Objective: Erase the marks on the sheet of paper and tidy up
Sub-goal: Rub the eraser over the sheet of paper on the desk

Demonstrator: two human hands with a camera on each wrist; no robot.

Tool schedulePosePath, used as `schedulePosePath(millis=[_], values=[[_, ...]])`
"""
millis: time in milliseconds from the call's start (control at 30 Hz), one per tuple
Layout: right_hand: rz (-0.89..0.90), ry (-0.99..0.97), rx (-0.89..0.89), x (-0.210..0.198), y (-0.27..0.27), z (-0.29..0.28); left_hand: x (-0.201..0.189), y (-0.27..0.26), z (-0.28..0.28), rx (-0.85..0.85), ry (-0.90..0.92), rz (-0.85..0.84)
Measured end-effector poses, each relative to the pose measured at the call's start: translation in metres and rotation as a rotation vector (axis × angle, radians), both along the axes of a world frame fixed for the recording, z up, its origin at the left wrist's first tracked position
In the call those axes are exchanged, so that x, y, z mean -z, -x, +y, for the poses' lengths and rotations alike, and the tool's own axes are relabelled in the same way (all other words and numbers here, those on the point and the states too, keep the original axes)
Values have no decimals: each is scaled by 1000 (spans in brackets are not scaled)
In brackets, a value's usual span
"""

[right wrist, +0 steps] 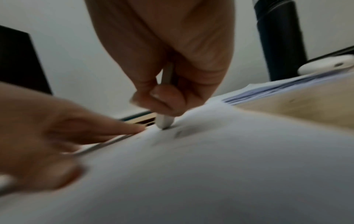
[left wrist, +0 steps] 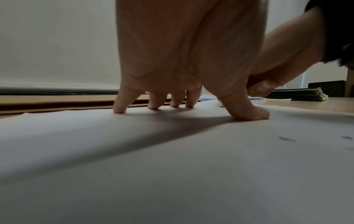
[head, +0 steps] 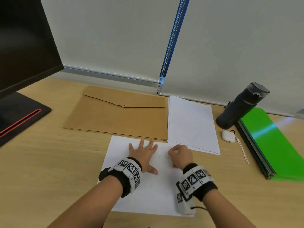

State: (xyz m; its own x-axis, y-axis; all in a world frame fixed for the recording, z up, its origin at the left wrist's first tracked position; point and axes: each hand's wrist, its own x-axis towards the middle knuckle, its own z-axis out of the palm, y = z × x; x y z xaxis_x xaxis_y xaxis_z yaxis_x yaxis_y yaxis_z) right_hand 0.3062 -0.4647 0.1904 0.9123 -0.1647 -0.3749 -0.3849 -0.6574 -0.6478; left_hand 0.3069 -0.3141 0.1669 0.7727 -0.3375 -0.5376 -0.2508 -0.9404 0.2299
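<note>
A white sheet of paper (head: 148, 191) lies on the wooden desk in front of me. My left hand (head: 144, 155) is spread flat on it, fingertips (left wrist: 119, 109) and thumb pressing the sheet down. Just to its right, my right hand (head: 180, 155) pinches a white eraser (right wrist: 164, 121) whose tip touches the paper. Faint grey pencil marks (right wrist: 179, 133) show beside the eraser tip, and small dark specks (left wrist: 286, 139) lie on the sheet. In the head view the eraser is hidden under my right hand.
A brown paper envelope (head: 118, 114) lies behind the sheet, a stack of white paper (head: 192, 124) to its right. Further right stand a dark bottle (head: 241, 106), a white earbud case (head: 228, 136) and green folders (head: 269, 142). A monitor (head: 24, 46) stands at the left.
</note>
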Motion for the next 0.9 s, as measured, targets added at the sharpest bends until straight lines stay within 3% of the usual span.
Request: schedulePosePath(millis=[67,200,367,533,700,900], values=[[-32,-3,40,1,2,4,0,0,-1,-3,0,4],[75,-60,-145,2,26,25,0,-1,0,2,10,4],[-52,-2,52,1,-2,7,-2,1,0,14,-15,3],[80,-46,-113,4,20,26,-1,1,1,7,3,1],[17,12,13,0,-7,8,-2,2,0,11,-7,1],[153,-60,-108,0,10,23,-1,0,0,6,1,6]])
